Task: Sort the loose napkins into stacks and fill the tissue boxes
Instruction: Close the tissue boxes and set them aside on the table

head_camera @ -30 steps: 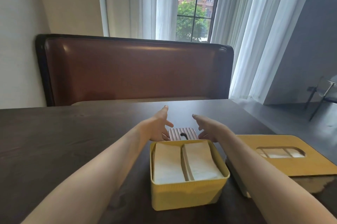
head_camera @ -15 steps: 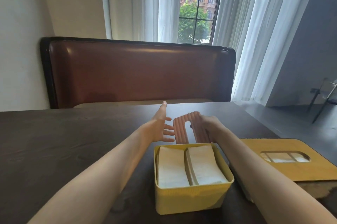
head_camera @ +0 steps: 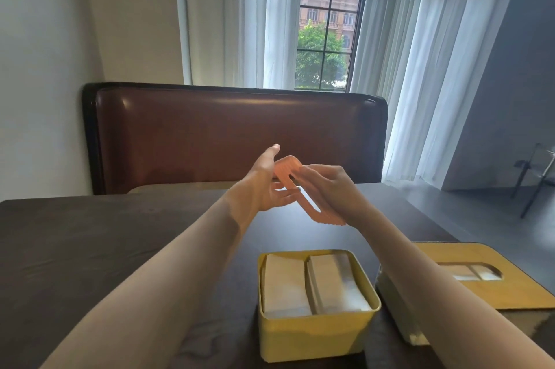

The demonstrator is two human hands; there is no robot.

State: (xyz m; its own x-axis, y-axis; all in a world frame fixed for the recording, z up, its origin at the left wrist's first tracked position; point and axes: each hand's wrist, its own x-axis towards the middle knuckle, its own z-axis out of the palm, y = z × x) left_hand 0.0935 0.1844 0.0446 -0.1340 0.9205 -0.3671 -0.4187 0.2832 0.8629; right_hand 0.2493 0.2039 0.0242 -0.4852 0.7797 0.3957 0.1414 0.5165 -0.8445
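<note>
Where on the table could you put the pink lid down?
Bare table runs left of the open yellow box, out past the left arm. More bare room lies behind that box, under the lid held by both hands. The near right is crowded: the lidded box sits close beside the open one.

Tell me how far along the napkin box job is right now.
Done: the open yellow box holds two napkin stacks side by side, and the box with the yellow slotted lid on the right shows napkins through its slot. In hand: the right hand holds a ribbed pink lid above the table while the left hand supports it. Left: probably fitting that lid onto the open box.
</note>
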